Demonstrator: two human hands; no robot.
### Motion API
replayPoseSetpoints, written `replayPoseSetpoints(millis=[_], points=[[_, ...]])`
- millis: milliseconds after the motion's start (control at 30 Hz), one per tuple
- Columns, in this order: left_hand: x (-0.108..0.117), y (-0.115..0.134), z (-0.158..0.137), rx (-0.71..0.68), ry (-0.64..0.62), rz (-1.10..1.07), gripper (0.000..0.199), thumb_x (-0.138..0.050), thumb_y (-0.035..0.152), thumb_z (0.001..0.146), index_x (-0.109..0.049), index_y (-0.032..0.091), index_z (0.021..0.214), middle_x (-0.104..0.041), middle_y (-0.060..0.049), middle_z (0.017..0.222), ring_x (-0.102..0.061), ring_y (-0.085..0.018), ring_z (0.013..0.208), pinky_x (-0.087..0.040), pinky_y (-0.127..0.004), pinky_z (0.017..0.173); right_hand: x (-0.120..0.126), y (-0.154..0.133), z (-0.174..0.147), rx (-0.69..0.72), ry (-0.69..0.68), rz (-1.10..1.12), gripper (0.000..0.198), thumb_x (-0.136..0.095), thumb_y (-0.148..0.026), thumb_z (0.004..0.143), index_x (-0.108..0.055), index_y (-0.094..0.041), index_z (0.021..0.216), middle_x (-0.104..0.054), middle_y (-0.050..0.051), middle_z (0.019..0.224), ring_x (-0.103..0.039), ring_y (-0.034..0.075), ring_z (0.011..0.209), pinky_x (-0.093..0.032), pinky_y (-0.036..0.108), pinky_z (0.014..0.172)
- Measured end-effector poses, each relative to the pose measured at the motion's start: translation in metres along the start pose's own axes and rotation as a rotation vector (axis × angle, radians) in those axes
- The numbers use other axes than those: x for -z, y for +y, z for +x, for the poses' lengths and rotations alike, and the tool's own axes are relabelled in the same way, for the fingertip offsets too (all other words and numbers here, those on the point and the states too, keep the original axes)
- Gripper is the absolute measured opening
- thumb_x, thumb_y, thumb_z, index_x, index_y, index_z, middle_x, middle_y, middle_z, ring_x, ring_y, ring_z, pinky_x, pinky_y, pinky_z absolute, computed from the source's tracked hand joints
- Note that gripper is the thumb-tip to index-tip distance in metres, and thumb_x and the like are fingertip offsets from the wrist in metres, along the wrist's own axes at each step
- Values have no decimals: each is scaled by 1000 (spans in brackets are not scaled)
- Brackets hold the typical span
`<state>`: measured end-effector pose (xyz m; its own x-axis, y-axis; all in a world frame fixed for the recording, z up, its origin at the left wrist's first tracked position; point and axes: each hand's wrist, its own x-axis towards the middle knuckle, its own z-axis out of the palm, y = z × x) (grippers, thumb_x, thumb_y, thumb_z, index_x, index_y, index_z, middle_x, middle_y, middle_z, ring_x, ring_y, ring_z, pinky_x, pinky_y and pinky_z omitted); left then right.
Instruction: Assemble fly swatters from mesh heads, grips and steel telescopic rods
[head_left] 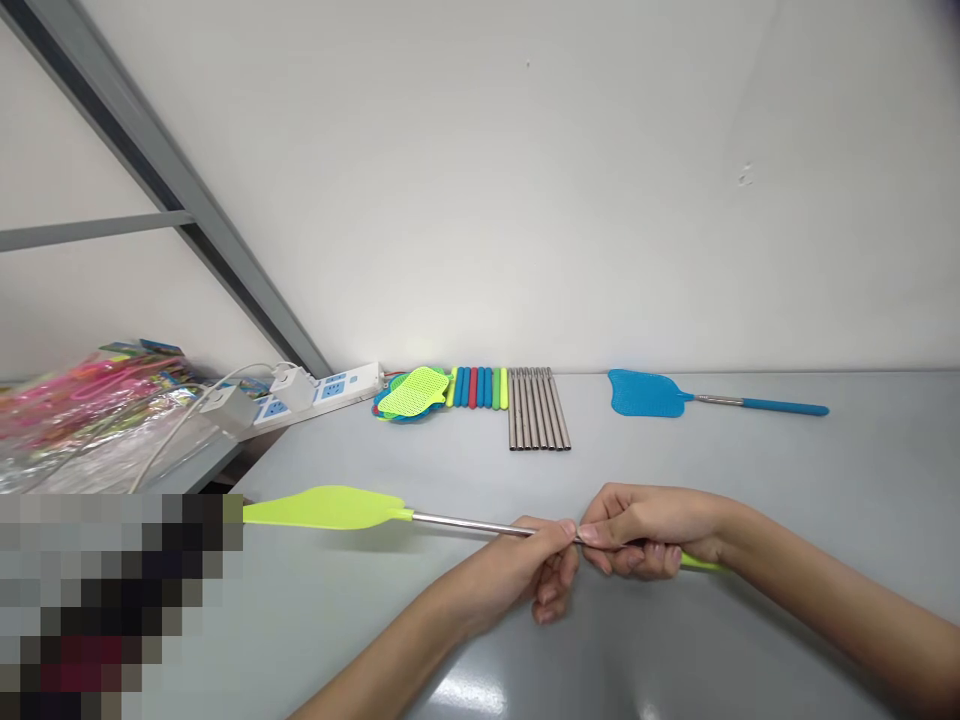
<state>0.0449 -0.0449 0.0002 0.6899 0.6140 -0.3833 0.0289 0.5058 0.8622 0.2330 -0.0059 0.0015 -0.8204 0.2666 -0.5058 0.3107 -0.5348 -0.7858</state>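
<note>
A fly swatter with a yellow-green head (330, 508) and a thin metal rod spans both my hands above the table. My left hand (536, 565) pinches the rod between thumb and fingers. Right beside it, my right hand (637, 535) is closed around the handle end, and a bit of yellow-green grip shows below the wrist. The thumbs nearly meet at the middle. Most of the handle is hidden inside the right hand. Farther back lies a whole fly swatter (649, 393) with a blue head, metal rod and blue grip.
Along the wall lie stacked swatter heads (415, 392), a row of coloured grips (480, 388) and several metal tubes (538, 410). A power strip (334, 386) with plugged-in adapters sits at the left, near plastic-bagged goods (90, 410). A pixelated patch covers the lower left.
</note>
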Motion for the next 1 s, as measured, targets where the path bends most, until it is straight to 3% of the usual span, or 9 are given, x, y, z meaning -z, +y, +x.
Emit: replayPoseSetpoints(millis=[267,500,767,1000], points=[[1,-2,2,-25,-3,-64,38,-36,38,82,-43,15,52,-33,5,38,-34,-7,35,-24,-22,42,2,1,6,-5,-49,45,28,-49,-38,80,-53,-12,69,-31,-9,46,-15,0,33,-8,13,26],[4,-3,7,40,104,-152,34,-38,33,78,-43,15,49,-30,6,34,-31,-7,33,-23,-22,43,5,3,6,41,4,-15,30,-50,-42,78,-54,-13,73,-30,-8,48,-16,1,35,-8,14,29],[20,1,7,242,-26,-332,28,-36,32,77,-43,15,56,-34,6,39,-32,-7,35,-25,-21,45,5,1,3,43,76,-134,34,-48,-47,77,-54,-14,73,-29,-8,51,-19,1,38,-11,15,32],[24,6,7,270,-20,-386,28,-36,30,77,-34,17,52,-32,6,35,-29,-6,30,-18,-19,37,7,-2,5,70,110,-200,33,-47,-46,78,-51,-14,71,-30,-7,51,-20,2,40,-13,16,33]])
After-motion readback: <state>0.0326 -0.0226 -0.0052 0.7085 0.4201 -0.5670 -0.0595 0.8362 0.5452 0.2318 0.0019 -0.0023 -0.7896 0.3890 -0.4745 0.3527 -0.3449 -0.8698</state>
